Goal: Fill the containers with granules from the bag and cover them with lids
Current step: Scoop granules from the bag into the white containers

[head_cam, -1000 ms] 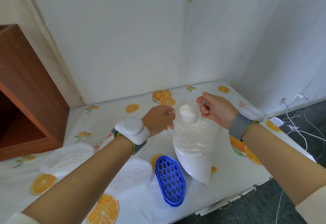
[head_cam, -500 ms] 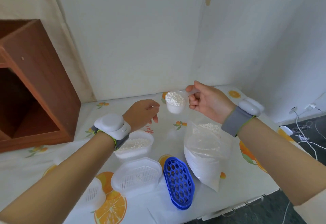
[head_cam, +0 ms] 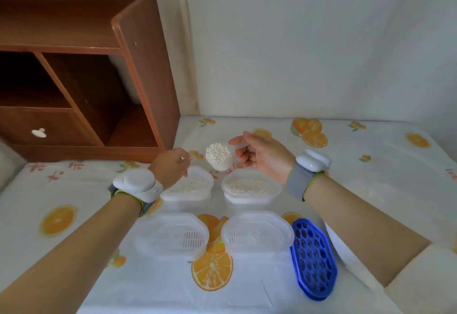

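One heaped scoop (head_cam: 219,156) of white granules (head_cam: 217,152) hangs in my right hand (head_cam: 262,159), tilted toward me, above the gap between two open tubs. Left tub (head_cam: 190,186) sits at about seven o'clock from the scoop, right tub (head_cam: 251,188) at about five o'clock; both already hold a layer of granules. Nearer me lie two clear slotted lids (head_cam: 173,235), side by side, and a blue honeycomb lid (head_cam: 312,258) stands just right of them at four o'clock.

To pour well, I judge the scoop should come low over the middle of one tub before tipping, then roll slowly, since it is piled past its rim and loose beads would scatter across the orange-print cloth (head_cam: 59,219).

My right hand is closed on the scoop's short handle, thumb and fingers pinched, the cup sticking out to the left. My left hand (head_cam: 170,166) is loosely curled, holding nothing I can make out, hovering over the far edge of the left tub; whether it touches the rim I cannot tell. The bag is hidden behind my right forearm, only a pale edge showing at four o'clock.
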Motion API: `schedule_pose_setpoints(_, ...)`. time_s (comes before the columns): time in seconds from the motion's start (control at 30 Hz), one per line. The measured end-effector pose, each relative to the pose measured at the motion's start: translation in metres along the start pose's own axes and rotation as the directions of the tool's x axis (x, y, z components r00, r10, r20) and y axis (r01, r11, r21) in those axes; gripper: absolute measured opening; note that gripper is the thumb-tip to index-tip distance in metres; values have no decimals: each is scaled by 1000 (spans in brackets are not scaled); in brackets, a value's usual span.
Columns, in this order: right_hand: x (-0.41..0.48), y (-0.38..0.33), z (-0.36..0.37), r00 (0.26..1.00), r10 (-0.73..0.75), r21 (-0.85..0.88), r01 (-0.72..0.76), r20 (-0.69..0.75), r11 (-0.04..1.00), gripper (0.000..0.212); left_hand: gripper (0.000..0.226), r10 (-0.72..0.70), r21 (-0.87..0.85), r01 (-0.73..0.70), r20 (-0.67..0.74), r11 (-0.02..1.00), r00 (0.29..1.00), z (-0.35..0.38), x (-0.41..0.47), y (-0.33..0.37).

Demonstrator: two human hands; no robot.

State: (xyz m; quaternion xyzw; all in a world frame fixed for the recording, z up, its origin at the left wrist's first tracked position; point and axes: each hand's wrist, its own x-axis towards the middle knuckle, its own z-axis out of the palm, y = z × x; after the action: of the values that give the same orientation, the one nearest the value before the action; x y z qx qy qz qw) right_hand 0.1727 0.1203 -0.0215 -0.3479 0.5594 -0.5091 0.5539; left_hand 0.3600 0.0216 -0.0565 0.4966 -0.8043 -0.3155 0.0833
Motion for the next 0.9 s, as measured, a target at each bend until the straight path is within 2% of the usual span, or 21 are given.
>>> schedule_pose_setpoints(0.17,35,28,37,994,105,-109,-104,2,989,36,37,-175,155,175,-13,972,984,-8,0,-70)
schedule_pose_setpoints(0.27,54,43,53,992,127,-178,-129,-25,976,38,41,-274,141,272,-8,952,962,-6,1,-89)
schedule_pose_setpoints(0.43,70,58,73,996,88,-409,-88,-19,908,34,43,-298,16,298,26,954,954,5,2,-90)
schedule_pose_setpoints(0.5,73,61,81,997,67,-540,-39,33,841,33,42,-294,-2,294,28,956,955,9,3,-90)
schedule_pose_setpoints(0.6,74,66,91,989,20,-726,93,145,681,33,40,-273,20,273,11,962,962,13,2,-91)
schedule_pose_setpoints(0.73,71,71,100,960,19,-860,239,278,451,33,34,-259,25,259,-5,966,966,14,3,-94)
schedule_pose_setpoints(0.8,69,72,100,950,34,-880,273,310,388,34,33,-248,16,248,-5,969,969,14,4,-95)
schedule_pose_setpoints(0.9,64,72,89,947,37,-888,286,320,361,34,33,-240,-1,240,-12,971,971,14,3,-96)
